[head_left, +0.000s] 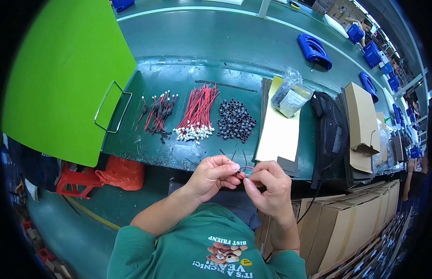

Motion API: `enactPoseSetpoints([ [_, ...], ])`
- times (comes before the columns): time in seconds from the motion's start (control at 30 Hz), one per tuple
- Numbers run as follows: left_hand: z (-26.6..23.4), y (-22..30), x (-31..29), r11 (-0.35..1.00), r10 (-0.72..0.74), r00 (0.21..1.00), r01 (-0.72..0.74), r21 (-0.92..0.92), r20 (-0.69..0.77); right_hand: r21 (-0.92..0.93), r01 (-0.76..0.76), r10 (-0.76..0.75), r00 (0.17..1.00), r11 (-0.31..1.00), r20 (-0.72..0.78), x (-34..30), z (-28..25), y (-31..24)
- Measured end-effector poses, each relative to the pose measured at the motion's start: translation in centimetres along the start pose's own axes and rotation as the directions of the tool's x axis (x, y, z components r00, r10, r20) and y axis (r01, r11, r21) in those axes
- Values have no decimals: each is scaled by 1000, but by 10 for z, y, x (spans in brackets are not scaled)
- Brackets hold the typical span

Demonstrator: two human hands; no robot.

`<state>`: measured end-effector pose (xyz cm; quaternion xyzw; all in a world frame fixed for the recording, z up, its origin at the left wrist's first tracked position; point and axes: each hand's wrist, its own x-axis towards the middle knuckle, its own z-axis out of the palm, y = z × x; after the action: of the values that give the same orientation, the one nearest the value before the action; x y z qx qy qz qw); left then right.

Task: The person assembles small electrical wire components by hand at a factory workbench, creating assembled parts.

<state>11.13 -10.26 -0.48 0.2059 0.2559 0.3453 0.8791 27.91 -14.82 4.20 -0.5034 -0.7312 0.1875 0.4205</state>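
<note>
My left hand (pixel 213 174) and my right hand (pixel 271 187) meet just in front of the bench's near edge. Both are closed, pinching a thin red wire (pixel 246 168) with dark strands beside it. Fingers hide most of it, so I cannot make out what else is between them. Beyond my hands lies a bundle of red wires (pixel 200 103) with white connectors at the near end. Right of that is a heap of small black rings (pixel 235 122). Farther left sit several red wires with black lumps on them (pixel 163 111) and white ends.
A green panel (pixel 67 74) with a wire handle stands at left. Yellow sheet (pixel 279 139), plastic bag (pixel 292 95), black mesh bag (pixel 329 130) and cardboard (pixel 362 116) lie right. A red stool (pixel 81 180) is below left; cartons (pixel 351 223) stand lower right. Blue plastic parts (pixel 314 50) lie behind.
</note>
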Motion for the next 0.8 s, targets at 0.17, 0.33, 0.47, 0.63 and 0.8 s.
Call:
enactPoseSetpoints([
  [0.17,6,-4,-1,998,38,998,-35,46,-57,-28,29,-30,998,999,-61,-4,3,5],
  [0.33,8,-7,0,994,75,992,-66,91,-98,-130,115,-126,988,985,-84,-3,7,4],
  [0.47,9,-8,0,989,98,987,-82,123,-125,-142,170,-183,979,975,-89,-2,9,4],
  [0.63,10,-11,1,981,129,984,-109,161,-122,-210,124,-151,982,970,-116,-3,12,0],
  [0.8,23,-19,3,967,239,952,-215,135,-190,-255,119,-174,963,960,-204,-5,24,2],
])
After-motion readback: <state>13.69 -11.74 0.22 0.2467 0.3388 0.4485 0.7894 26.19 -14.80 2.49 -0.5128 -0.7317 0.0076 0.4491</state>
